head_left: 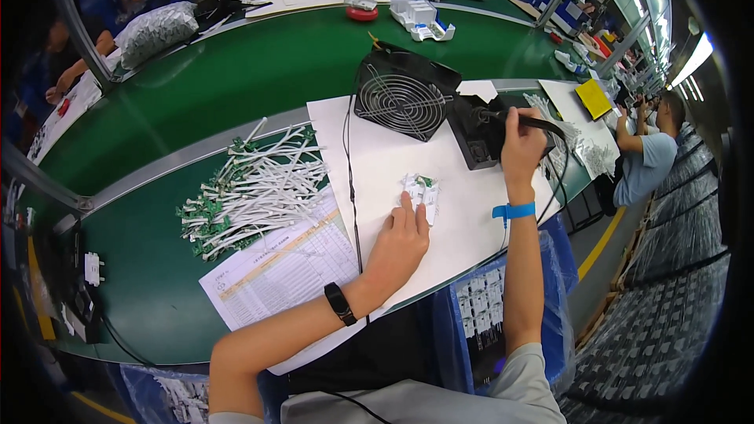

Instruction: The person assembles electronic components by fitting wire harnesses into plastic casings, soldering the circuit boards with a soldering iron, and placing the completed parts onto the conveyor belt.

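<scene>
My right hand (pixel 522 149) is closed round the black handle of what looks like a soldering iron (pixel 496 116). Its front end points left over a black stand-like box (pixel 475 137), and its cable loops down on the right. On the white work sheet (pixel 377 173), the fingertips of my left hand (pixel 402 239) press on a small white plastic part (pixel 428 202) with a bit of green board at its top. Beyond the hands stands a black fan with a round wire guard (pixel 402 102).
White cables with green boards (pixel 255 192) lie heaped at left, above a printed form (pixel 290 263). A blue-lined bin of white parts (pixel 481 302) stands below the table edge. Across the green conveyor (pixel 259 71) sits another person; a co-worker (pixel 652 153) is at right.
</scene>
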{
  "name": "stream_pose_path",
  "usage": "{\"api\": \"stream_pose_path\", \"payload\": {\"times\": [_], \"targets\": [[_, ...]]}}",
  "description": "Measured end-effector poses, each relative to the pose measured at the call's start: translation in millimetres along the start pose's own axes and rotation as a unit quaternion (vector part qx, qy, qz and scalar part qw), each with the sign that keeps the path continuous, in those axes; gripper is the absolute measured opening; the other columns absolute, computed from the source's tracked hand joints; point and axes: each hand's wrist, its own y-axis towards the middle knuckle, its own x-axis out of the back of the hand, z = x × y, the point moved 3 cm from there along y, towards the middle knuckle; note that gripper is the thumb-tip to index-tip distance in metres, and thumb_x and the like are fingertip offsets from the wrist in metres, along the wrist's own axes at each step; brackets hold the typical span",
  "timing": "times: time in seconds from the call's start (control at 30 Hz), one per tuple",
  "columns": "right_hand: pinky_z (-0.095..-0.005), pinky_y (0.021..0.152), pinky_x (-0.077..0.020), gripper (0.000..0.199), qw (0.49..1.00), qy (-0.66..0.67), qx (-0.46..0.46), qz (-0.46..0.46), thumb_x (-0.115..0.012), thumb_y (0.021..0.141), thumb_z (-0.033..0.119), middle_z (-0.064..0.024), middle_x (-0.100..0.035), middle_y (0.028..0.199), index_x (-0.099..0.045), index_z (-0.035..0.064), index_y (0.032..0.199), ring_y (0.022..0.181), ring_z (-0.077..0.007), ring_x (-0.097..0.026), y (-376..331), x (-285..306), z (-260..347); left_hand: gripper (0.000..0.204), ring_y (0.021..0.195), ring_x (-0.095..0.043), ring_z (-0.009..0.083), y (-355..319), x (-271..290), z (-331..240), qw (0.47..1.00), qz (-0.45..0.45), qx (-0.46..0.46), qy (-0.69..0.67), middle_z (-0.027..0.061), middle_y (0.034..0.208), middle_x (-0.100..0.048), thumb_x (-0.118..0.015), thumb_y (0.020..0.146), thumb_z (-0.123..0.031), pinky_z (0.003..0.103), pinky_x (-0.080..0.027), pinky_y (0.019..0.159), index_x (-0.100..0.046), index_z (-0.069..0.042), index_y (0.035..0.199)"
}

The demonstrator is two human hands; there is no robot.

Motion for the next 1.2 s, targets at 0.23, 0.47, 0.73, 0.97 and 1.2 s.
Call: {"api": "stream_pose_path", "payload": {"times": [0.23, 0.47, 0.73, 0.97, 1.2], "targets": [[-0.0294, 0.061, -0.0447, 0.016, 0.999, 0.024, -0.033, 0.029, -0.064, 0.101, 0.014, -0.0051, -0.06, 0.071, -0.062, 0.0, 0.095, 0.065, -0.011, -0.054, -12.4, -38.5, -26.8, 0.046, 0.099, -0.061, 0.0296, -0.5, -2.3, -1.6, 1.0, 0.003, -0.008, 0.024, 0.0387, 0.134, -0.055, -0.064, 0.094, -0.02, 0.033, -0.056, 0.087, -0.061, 0.011, 0.128], [-0.0254, 0.065, -0.045, 0.014, 0.994, 0.077, -0.017, 0.08, -0.065, 0.1, 0.013, -0.0042, -0.064, 0.077, -0.066, 0.0, 0.106, 0.069, -0.0096, -0.056, -12.6, -29.4, -34.3, 0.044, 0.1, -0.061, 0.0298, -1.9, -4.0, -5.4, 0.997, 0.002, -0.011, 0.071, 0.0393, 0.133, -0.056, -0.062, 0.095, -0.018, 0.033, -0.055, 0.088, -0.061, 0.011, 0.128], [-0.0228, 0.064, -0.0427, 0.023, 0.983, 0.137, -0.101, 0.064, -0.067, 0.098, 0.012, -0.0002, -0.062, 0.077, -0.067, 0.0001, 0.117, 0.07, -0.0064, -0.054, -22.0, -32.6, -40.7, 0.043, 0.105, -0.06, 0.0312, -0.9, -6.1, -1.3, 0.999, -0.01, -0.01, 0.032, 0.0381, 0.133, -0.056, -0.062, 0.094, -0.016, 0.032, -0.055, 0.088, -0.061, 0.011, 0.127], [-0.0216, 0.057, -0.0418, 0.045, 0.975, 0.073, -0.206, 0.035, -0.077, 0.09, 0.015, -0.0003, -0.065, 0.073, -0.058, -0.0046, 0.126, 0.063, -0.0056, -0.053, -36.8, -26.7, -40.3, 0.041, 0.108, -0.06, 0.0361, 5.4, 1.8, 7.5, 0.988, 0.009, 0.056, -0.145, 0.0335, 0.13, -0.06, -0.07, 0.081, -0.01, 0.037, -0.056, 0.091, -0.068, 0.007, 0.118], [-0.0225, 0.058, -0.0312, 0.031, 0.966, 0.136, -0.211, 0.06, -0.063, 0.098, 0.004, 0.0043, -0.049, 0.067, -0.057, 0.0016, 0.129, 0.064, -0.0036, -0.042, -108.0, 25.7, 26.6, 0.031, 0.079, -0.07, 0.0296, 28.3, 87.3, 48.7, 0.907, 0.007, 0.146, -0.395, 0.0196, 0.091, -0.075, -0.074, 0.082, -0.022, 0.042, -0.057, 0.074, -0.078, 0.002, 0.101]]}}
